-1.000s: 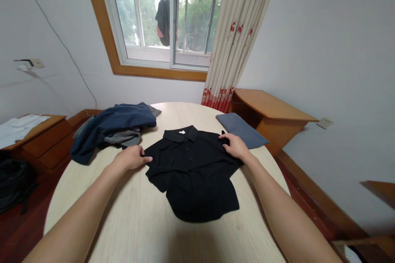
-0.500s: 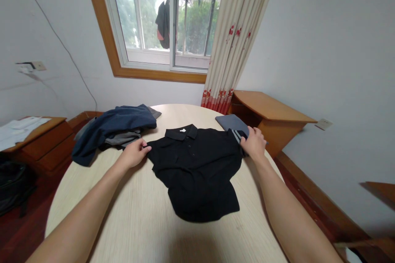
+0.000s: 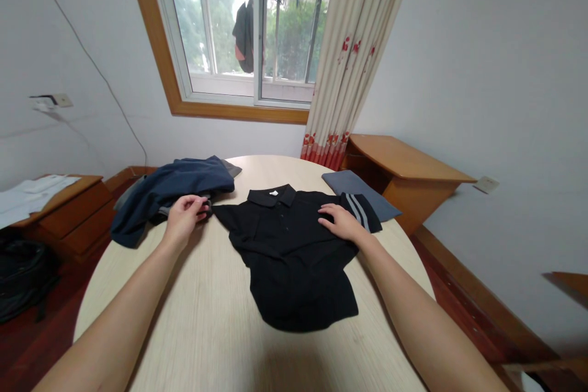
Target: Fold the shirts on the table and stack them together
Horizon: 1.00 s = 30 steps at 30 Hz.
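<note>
A black polo shirt [image 3: 294, 257] lies spread on the round table, collar at the far side, its lower part creased. Its right sleeve shows two grey stripes. My left hand [image 3: 184, 215] pinches the end of the shirt's left sleeve, close to a heap of clothes. Palm down, my right hand [image 3: 340, 222] rests on the shirt beside the striped sleeve, fingers stretched out and gripping nothing.
A heap of dark blue and grey clothes [image 3: 184, 180] sits at the table's [image 3: 206, 318] back left. A folded grey-blue garment [image 3: 358, 187] lies at the right edge, partly behind the sleeve. Beyond are a wooden desk [image 3: 408, 156] and a curtain [image 3: 353, 43].
My right hand has let go of the striped sleeve and moved left onto the shirt. My left hand has shifted slightly left and away, drawing the left sleeve outward.
</note>
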Motion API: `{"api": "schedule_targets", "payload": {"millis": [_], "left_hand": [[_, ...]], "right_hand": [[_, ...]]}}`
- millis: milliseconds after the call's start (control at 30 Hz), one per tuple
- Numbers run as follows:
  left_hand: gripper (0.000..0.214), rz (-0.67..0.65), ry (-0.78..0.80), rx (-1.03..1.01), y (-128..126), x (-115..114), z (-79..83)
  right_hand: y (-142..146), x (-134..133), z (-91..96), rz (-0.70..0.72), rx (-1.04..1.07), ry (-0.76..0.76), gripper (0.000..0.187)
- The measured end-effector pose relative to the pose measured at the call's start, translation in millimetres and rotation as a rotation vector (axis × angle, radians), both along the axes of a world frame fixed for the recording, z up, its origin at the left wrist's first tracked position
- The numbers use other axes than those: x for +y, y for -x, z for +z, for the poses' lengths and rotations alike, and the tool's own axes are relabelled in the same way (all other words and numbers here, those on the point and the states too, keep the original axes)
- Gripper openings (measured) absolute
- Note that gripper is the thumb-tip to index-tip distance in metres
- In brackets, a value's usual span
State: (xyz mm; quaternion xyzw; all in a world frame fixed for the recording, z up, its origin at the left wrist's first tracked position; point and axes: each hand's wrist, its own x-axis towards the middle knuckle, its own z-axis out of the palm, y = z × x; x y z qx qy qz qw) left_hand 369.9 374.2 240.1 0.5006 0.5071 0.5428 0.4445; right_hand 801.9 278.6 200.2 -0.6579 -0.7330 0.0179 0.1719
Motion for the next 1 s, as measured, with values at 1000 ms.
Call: {"api": "schedule_targets", "payload": {"millis": [1000], "left_hand": [[0.014, 0.373, -0.716, 0.324, 16, -28, 36.0]], "right_hand": [[3, -4, 6.1, -0.049, -0.014, 0.032, 0.033]]}}
